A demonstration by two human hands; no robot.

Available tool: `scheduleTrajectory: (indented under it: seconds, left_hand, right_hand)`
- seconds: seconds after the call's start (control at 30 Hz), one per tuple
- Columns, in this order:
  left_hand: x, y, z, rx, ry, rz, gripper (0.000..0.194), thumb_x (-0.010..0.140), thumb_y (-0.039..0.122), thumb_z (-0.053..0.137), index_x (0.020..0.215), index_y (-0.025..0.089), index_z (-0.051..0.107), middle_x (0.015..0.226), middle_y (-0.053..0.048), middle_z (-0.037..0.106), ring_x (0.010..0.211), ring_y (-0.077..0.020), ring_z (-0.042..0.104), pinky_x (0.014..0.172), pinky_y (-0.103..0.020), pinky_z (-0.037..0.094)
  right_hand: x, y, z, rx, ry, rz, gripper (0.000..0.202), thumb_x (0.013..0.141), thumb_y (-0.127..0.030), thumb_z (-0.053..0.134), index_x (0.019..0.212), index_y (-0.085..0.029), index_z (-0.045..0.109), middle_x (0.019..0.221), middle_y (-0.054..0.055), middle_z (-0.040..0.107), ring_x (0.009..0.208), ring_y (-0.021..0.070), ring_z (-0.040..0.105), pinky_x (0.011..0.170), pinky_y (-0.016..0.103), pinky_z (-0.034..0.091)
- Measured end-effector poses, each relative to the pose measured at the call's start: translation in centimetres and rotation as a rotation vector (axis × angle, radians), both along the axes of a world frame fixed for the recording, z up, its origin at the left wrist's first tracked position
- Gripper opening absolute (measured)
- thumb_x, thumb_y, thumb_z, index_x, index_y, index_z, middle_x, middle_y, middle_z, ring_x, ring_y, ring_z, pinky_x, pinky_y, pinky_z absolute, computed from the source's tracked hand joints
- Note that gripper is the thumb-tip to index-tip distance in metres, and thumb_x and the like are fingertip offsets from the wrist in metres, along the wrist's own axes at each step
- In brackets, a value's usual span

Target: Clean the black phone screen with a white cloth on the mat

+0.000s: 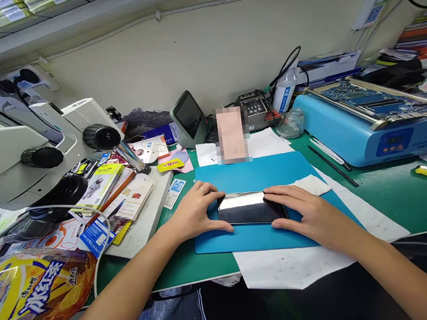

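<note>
Glossy black, flat rectangular phone-like device (248,214) on thin blue rectangular mat (215,243), between both hands. Long axis runs left–right. Left hand (197,210) at left end, right hand (309,213) at right end; neither clearly nearer. Each hand: thumb at near edge, fingers at far edge, device clamped between. Soft white cloth (314,185) just beyond right hand.
</note>
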State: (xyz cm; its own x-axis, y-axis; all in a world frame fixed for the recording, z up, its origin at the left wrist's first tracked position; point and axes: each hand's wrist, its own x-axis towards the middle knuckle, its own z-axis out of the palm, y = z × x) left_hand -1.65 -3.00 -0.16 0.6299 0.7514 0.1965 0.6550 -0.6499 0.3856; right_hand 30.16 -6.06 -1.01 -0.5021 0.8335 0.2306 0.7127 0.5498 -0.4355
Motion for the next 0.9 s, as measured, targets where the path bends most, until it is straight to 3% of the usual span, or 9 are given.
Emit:
scheduleTrajectory:
  seconds: [0.57, 0.8, 0.9]
  left_hand:
    - [0.2, -0.3, 0.4, 0.013, 0.021, 0.011, 0.081, 0.073, 0.074, 0.074, 0.132, 0.018, 0.064, 0.118, -0.012, 0.063, 0.105, -0.0289, 0.055, 0.093, -0.045, 0.051]
    - [0.3, -0.4, 0.6, -0.02, 0.038, 0.03, 0.075, 0.078, 0.072, 0.072, 0.132, 0.02, 0.064, 0.122, -0.011, 0.063, 0.11, -0.0295, 0.054, 0.096, -0.045, 0.05]
    - [0.3, -0.5, 0.6, -0.028, 0.039, 0.028, 0.072, 0.08, 0.07, 0.071, 0.132, 0.02, 0.063, 0.122, -0.011, 0.062, 0.11, -0.0295, 0.054, 0.097, -0.045, 0.05]
  right_hand:
    - [0.1, 0.1, -0.2, -0.008, -0.022, -0.007, 0.051, 0.094, -0.058, 0.057, 0.134, -0.027, 0.067, 0.143, 0.009, 0.062, 0.128, 0.0339, 0.059, 0.101, 0.052, 0.056]
    - [0.0, -0.2, -0.1, 0.139, -0.003, 0.028, 0.047, 0.095, -0.053, 0.057, 0.131, -0.025, 0.068, 0.139, 0.011, 0.064, 0.127, 0.0328, 0.06, 0.1, 0.05, 0.056]
    - [1.0, -0.2, 0.1, 0.25, 0.043, -0.12, 0.04, 0.098, -0.049, 0.054, 0.125, -0.024, 0.071, 0.137, 0.01, 0.065, 0.125, 0.0328, 0.061, 0.103, 0.05, 0.053]
